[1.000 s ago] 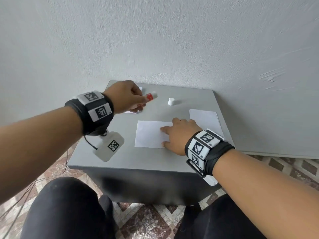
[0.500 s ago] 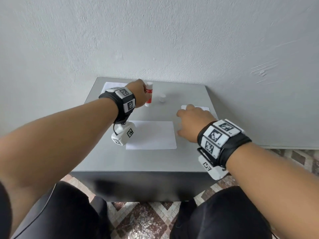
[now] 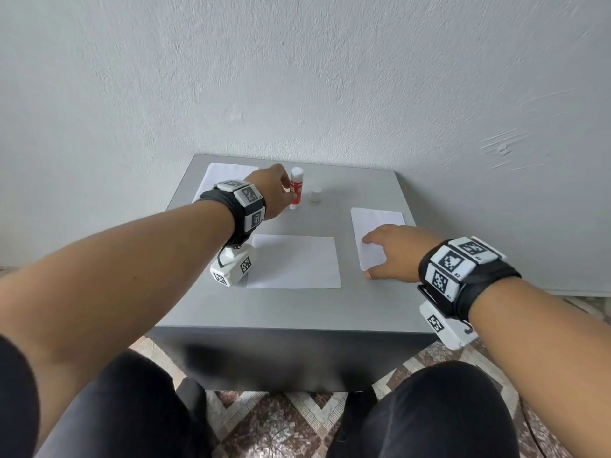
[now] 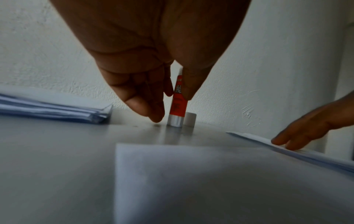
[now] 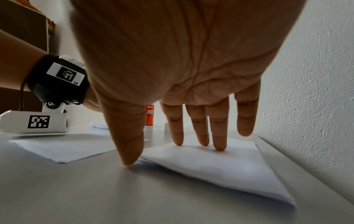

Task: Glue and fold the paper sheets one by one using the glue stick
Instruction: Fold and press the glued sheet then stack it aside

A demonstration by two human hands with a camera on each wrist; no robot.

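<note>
A red and white glue stick [image 3: 296, 190] [image 4: 178, 106] stands upright on the grey table [image 3: 297, 309] near its back edge, uncapped. Its white cap [image 3: 315, 195] [image 4: 189, 119] stands just to the right. My left hand [image 3: 272, 190] pinches the stick between thumb and fingers. A flat white sheet [image 3: 294, 262] lies mid-table. My right hand [image 3: 393, 252] rests with straight fingers [image 5: 218, 136] on the folded paper pile [image 3: 377, 219] [image 5: 220, 163] at the right, its thumb at the pile's near corner.
A stack of unfolded sheets [image 3: 224, 173] [image 4: 57, 109] lies at the table's back left corner. A white wall rises right behind the table. My knees and a patterned tile floor are below the front edge.
My left hand carried the glue stick from a tilted hold to standing upright on the table by the cap. My right hand left the middle sheet and moved right onto the folded pile.
</note>
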